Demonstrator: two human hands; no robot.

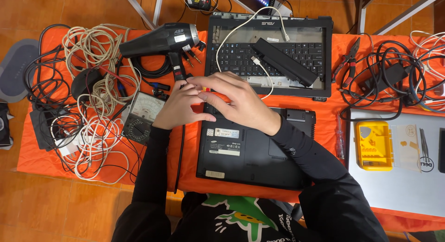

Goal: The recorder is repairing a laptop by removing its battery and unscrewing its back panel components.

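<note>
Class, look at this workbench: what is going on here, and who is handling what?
A person leans over an orange-covered table strewn with cables. Both hands meet at the top left corner of a black laptop lying bottom side up: the right hand is spread over that corner, the left hand beside it. Whether they grip anything small is hidden. An analog multimeter and a black handheld blower lie just left.

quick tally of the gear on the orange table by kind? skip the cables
Laptops and laptop parts: 3 (black laptop turned underside up beneath both hands, open keyboard chassis, silver laptop)
Battery pack: 1
Handheld blower: 1
Analog multimeter: 1
Pliers: 1
Yellow tool case: 1
Total: 8
</note>
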